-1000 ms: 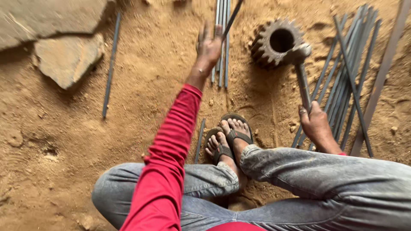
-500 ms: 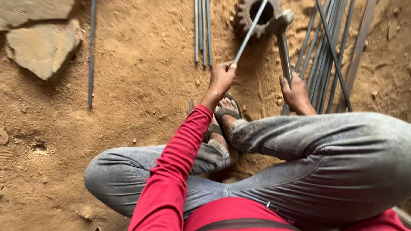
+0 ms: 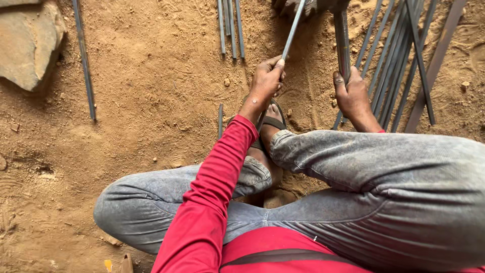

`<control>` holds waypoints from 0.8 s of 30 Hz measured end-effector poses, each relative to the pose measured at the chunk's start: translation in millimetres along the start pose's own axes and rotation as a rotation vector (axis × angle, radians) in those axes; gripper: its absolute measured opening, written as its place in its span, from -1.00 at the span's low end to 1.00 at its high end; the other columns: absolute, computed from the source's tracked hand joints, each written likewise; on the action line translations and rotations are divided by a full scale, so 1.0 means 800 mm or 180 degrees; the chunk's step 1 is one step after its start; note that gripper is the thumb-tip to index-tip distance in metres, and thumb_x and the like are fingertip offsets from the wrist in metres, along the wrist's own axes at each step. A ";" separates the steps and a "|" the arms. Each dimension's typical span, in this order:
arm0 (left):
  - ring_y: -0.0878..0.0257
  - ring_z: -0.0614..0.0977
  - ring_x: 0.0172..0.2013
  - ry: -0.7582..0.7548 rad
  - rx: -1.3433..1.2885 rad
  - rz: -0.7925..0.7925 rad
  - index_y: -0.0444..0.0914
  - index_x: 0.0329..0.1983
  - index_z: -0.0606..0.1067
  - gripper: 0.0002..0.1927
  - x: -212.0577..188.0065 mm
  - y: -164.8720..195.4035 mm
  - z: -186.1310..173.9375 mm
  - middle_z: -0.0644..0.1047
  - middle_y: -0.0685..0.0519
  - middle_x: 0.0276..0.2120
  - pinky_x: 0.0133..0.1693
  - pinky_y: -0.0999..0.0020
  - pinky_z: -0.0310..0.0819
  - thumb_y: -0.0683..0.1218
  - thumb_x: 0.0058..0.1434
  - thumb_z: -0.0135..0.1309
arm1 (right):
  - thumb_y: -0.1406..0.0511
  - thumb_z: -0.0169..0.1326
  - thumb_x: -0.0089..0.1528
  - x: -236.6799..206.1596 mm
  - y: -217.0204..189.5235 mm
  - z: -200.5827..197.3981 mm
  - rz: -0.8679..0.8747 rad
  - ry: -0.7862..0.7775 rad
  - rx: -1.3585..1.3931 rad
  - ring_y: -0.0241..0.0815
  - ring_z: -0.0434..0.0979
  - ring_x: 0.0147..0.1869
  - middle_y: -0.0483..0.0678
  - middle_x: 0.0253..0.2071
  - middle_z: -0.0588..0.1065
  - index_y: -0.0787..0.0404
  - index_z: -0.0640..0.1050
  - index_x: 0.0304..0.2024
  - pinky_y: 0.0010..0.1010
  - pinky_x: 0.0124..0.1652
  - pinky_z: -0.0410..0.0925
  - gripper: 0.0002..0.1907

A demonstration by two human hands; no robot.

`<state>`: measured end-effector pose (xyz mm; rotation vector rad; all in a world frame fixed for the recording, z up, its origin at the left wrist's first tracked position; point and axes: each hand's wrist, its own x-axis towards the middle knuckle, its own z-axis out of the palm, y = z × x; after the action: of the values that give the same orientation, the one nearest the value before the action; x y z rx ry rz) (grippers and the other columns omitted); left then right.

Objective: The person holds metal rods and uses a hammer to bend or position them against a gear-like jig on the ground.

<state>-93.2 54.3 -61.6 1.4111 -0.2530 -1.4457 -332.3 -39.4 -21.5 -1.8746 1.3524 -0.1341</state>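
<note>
Left hand (image 3: 266, 81) now nearer, gripping thin grey rod (image 3: 293, 28); right hand (image 3: 352, 93) around dark bar (image 3: 342, 43)

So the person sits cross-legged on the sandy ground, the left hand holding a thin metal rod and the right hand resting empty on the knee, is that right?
Not quite. The head view shows the right hand is not empty on the knee: it grips a thicker dark metal bar out over the sandy ground. The rest holds: the left hand holds the thin metal rod.

No packages, labels, signs or screens show anywhere on the sandy ground here.
</note>
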 end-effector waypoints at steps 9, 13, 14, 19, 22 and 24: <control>0.46 0.29 -0.72 -0.0013 -0.0037 -0.0335 -0.27 0.15 0.52 -0.66 0.003 0.009 0.010 0.39 0.20 -0.58 -0.72 0.52 0.17 -0.02 0.47 -0.13 | 0.13 -0.10 0.52 0.005 0.010 -0.005 0.0095 -0.0025 0.0691 -0.29 0.34 -0.55 -0.14 -0.47 0.35 0.12 0.35 -0.17 -0.39 -0.64 0.32 -0.75; 0.45 0.28 -0.73 0.0068 -0.0222 -0.0412 -0.25 0.14 0.53 -0.64 0.005 0.009 0.019 0.36 0.20 -0.60 -0.73 0.50 0.15 0.03 0.48 -0.13 | 0.09 -0.11 0.55 0.016 0.017 -0.023 -0.0277 0.0166 0.0823 -0.36 0.35 -0.50 -0.15 -0.42 0.36 0.12 0.35 -0.19 -0.46 -0.59 0.34 -0.70; 0.45 0.28 -0.73 0.0106 -0.0122 -0.0389 -0.24 0.14 0.55 -0.63 0.005 0.009 0.021 0.36 0.20 -0.61 -0.73 0.50 0.16 0.04 0.47 -0.12 | 0.08 -0.12 0.57 0.024 0.019 -0.027 -0.0467 0.0291 0.0841 -0.37 0.36 -0.48 -0.15 -0.41 0.36 0.13 0.35 -0.18 -0.46 -0.56 0.34 -0.68; 0.49 0.27 -0.70 0.0069 -0.0405 -0.0488 -0.28 0.18 0.49 -0.63 -0.008 0.013 0.029 0.38 0.19 -0.57 -0.72 0.53 0.11 0.01 0.48 -0.10 | 0.05 -0.22 0.67 0.080 0.028 -0.055 -0.1621 0.1097 0.0146 -0.31 0.29 -0.52 -0.06 -0.51 0.31 0.21 0.37 -0.16 -0.38 -0.53 0.22 -0.56; 0.50 0.28 -0.69 0.0070 -0.0437 -0.0536 -0.29 0.20 0.48 -0.64 -0.011 0.028 0.035 0.39 0.18 -0.54 -0.72 0.55 0.12 -0.01 0.47 -0.09 | 0.09 -0.23 0.60 0.111 0.016 -0.061 -0.1621 0.0776 0.0247 -0.34 0.36 -0.56 -0.09 -0.53 0.34 0.31 0.43 0.10 -0.42 -0.62 0.25 -0.59; 0.49 0.28 -0.69 0.0056 -0.0519 -0.0650 -0.29 0.21 0.46 -0.64 -0.009 0.042 0.040 0.39 0.17 -0.53 -0.73 0.53 0.13 -0.02 0.47 -0.10 | 0.15 -0.23 0.67 0.117 0.004 -0.070 -0.1326 0.0324 -0.0451 -0.33 0.33 -0.52 -0.05 -0.40 0.38 0.31 0.37 -0.07 -0.49 -0.62 0.29 -0.63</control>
<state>-104.2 29.9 -23.0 1.3451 0.0215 -1.5811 -323.7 -148.3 -18.6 -2.2780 1.0407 -0.3566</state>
